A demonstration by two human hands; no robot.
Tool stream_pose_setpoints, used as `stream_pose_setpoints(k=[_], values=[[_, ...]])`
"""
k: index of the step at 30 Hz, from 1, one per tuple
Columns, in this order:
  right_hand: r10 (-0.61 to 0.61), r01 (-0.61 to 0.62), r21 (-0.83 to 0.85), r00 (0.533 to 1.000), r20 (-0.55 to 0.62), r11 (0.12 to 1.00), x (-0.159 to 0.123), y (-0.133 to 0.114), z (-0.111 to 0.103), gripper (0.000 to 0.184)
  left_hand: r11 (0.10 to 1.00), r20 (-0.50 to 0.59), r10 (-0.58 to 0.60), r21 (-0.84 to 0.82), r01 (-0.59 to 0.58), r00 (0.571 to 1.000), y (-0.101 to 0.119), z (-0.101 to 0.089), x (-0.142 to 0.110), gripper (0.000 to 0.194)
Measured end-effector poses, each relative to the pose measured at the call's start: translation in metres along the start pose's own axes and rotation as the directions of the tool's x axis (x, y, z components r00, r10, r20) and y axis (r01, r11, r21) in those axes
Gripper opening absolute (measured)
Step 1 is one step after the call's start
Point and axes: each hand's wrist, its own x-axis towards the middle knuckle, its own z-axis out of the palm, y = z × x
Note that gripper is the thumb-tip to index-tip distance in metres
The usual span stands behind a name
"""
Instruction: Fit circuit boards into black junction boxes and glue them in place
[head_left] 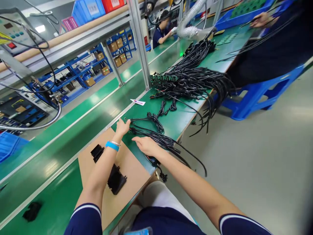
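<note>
My left hand [123,127], with a blue band and a bracelet at its wrist, is closed beside the wire ends of the black cables [158,137]. What its fingers hold is hidden. My right hand [146,146] is palm down at the near side of these cables, its front fingers stretched to the left and nothing visible in them. A coiled black cable [155,120] lies just beyond both hands. Below my left forearm, black plastic housings [116,180] rest on a brown board [134,163]; another housing [97,152] sits farther up it.
A big heap of black cables [195,78] with green circuit boards [164,78] covers the bench farther along, some hanging over its edge. A small white tube [138,102] lies near the metal rail. At right a co-worker's hand [260,20] holds cables above a blue stool [264,94].
</note>
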Motion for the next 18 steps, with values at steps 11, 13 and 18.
stream_pose_setpoints(k=[11, 13, 18], values=[[0.127, 0.04, 0.357, 0.892, -0.433, 0.933, 0.014, -0.057, -0.068, 0.035, 0.889, 0.448, 0.295, -0.453, -0.07, 0.844, -0.017, 0.018, -0.135, 0.068], [0.153, 0.094, 0.54, 0.906, -0.395, 0.837, 0.014, -0.058, -0.087, 0.035, 0.847, 0.408, 0.341, -0.525, -0.088, 0.847, -0.001, 0.012, -0.136, 0.06], [0.138, -0.076, 0.875, 0.99, 0.01, 0.478, -0.029, -0.033, -0.092, 0.058, 0.717, 0.378, 0.508, -0.684, -0.136, 0.774, 0.036, -0.034, -0.127, 0.065]])
